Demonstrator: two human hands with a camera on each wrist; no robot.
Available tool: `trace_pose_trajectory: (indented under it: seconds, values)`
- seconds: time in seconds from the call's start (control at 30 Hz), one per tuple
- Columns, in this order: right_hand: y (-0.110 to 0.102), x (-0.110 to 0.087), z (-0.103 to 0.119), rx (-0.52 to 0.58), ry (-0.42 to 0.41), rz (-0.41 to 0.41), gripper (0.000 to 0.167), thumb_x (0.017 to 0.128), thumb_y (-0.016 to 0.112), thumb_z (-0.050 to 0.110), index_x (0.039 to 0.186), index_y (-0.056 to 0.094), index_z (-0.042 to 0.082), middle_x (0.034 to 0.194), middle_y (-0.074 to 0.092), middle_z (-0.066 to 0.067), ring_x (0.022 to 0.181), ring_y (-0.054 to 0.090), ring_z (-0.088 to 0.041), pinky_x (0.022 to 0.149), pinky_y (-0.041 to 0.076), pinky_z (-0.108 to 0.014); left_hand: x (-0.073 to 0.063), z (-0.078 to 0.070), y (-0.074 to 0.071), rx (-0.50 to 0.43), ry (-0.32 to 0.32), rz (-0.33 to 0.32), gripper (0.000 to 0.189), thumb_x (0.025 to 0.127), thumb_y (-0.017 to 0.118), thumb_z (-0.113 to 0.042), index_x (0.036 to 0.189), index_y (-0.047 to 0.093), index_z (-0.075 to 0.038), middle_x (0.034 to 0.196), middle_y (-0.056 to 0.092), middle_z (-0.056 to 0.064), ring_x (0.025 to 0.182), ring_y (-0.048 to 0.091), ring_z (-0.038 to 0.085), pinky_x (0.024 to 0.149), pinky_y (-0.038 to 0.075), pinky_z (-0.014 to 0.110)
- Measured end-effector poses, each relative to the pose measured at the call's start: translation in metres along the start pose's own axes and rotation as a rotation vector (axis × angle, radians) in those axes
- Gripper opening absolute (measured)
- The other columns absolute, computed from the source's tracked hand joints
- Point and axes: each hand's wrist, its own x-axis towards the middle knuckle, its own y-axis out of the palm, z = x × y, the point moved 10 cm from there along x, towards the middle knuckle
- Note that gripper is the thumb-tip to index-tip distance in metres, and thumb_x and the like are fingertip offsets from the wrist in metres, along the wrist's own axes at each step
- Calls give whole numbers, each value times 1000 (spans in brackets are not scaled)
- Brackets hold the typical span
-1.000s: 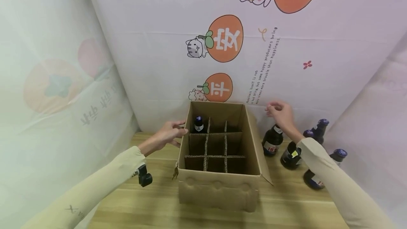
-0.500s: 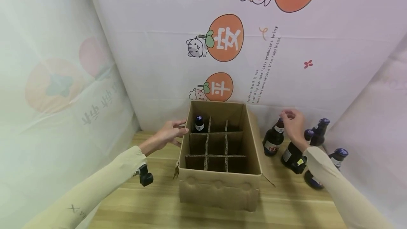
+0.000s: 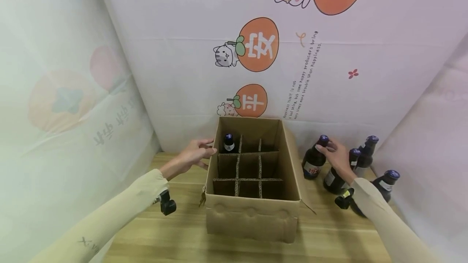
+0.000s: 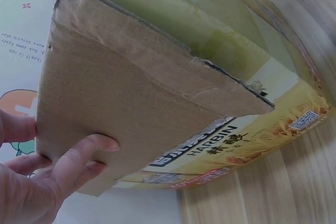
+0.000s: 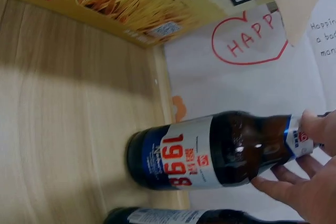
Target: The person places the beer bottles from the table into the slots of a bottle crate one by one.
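Observation:
My right hand (image 3: 338, 158) holds a dark beer bottle (image 3: 313, 160) by its neck, thumb on the neck label. In the right wrist view that bottle (image 5: 191, 153) shows a white label with red 1998. To its left stands an open cardboard beer box (image 3: 252, 218), split into compartments by cardboard dividers (image 3: 248, 180). One blue-capped bottle (image 3: 228, 143) sits in the far left compartment. My left hand (image 3: 193, 152) touches the box's left side near the rim. In the left wrist view its fairly straight fingers (image 4: 102, 142) rest on the folded-down brown flap (image 4: 126, 77).
Several more beer bottles stand right of the box, among them one beside the right hand (image 3: 334, 180), one behind (image 3: 367, 155) and one under the right forearm (image 3: 386, 186). A printed white cloth (image 3: 183, 72) hangs behind the wooden table (image 3: 172, 230).
My right hand first moved right and down over the bottle top, then lowered to the neck of the bottle nearest the box and took hold of it. The left hand has stayed at the box.

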Motion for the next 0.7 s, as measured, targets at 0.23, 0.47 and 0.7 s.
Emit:
trace_pose_trajectory:
  seconds: [0.23, 0.47, 0.7]
  values:
    - [-6, 2, 1, -89, -69, 8, 68, 108, 58, 36, 156, 39, -7, 137, 58, -41, 113, 65, -52, 83, 60, -38, 1, 2, 2, -15, 6, -3, 66, 104, 60, -9, 162, 30, 1, 158, 41, 33, 136, 52, 52, 85, 68, 45]
    - [-5, 3, 6, -64, -90, 52, 64, 106, 63, 36, 153, 47, -6, 145, 54, -38, 113, 66, -49, 70, 49, -5, 0, 4, 0, -16, 3, -13, 65, 104, 59, -9, 162, 30, 1, 158, 41, 33, 135, 53, 52, 84, 68, 45]
    - [-3, 2, 7, -42, -89, 16, 66, 104, 66, 35, 154, 46, -5, 134, 62, -37, 89, 76, -34, 68, 49, -5, 2, 1, 0, -5, 4, -7, 66, 104, 60, -10, 162, 31, 0, 158, 42, 31, 136, 52, 50, 84, 68, 45]
